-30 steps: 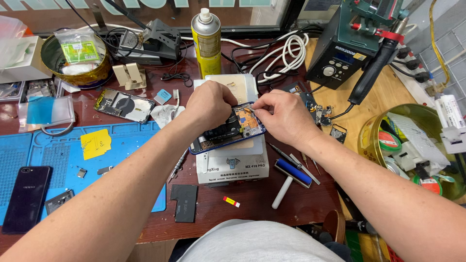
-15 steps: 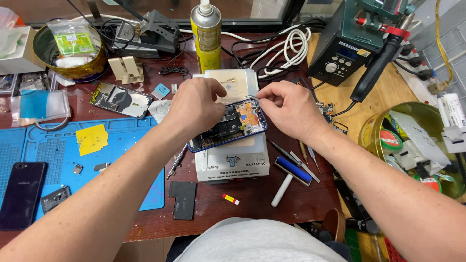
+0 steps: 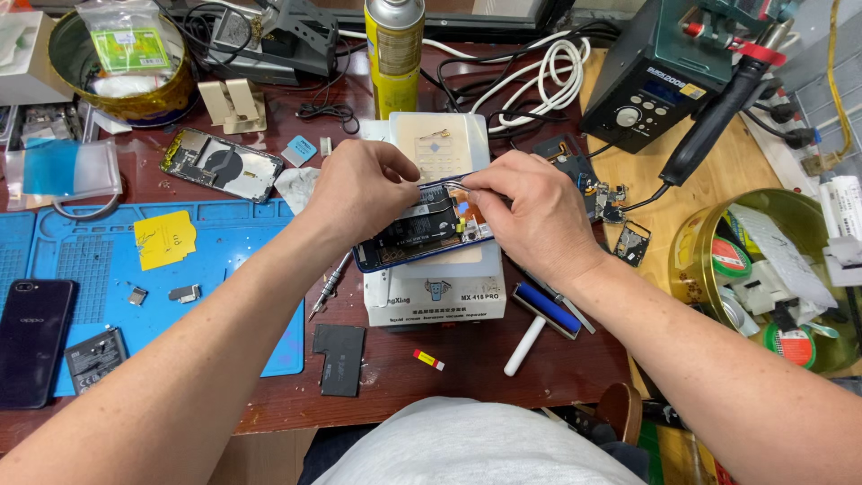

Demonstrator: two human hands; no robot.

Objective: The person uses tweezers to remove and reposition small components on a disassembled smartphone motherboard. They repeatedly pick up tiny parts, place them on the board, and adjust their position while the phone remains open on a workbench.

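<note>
Head view: left hand (image 3: 359, 193) grips the opened blue-edged phone (image 3: 422, 229), circuitry exposed, while right hand (image 3: 530, 216) pinches tweezers (image 3: 462, 186).

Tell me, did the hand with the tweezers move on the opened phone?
Yes. The right hand slid leftward over the opened phone, from beside the white box toward the left hand.

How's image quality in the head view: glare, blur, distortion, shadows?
Head view: even, diffuse light, only soft shadows under both forearms. Mild glare on the yellow spray can and white cables. Left hand, right hand and opened phone are sharp, no motion blur. Wide-angle stretch at the edges.
</note>
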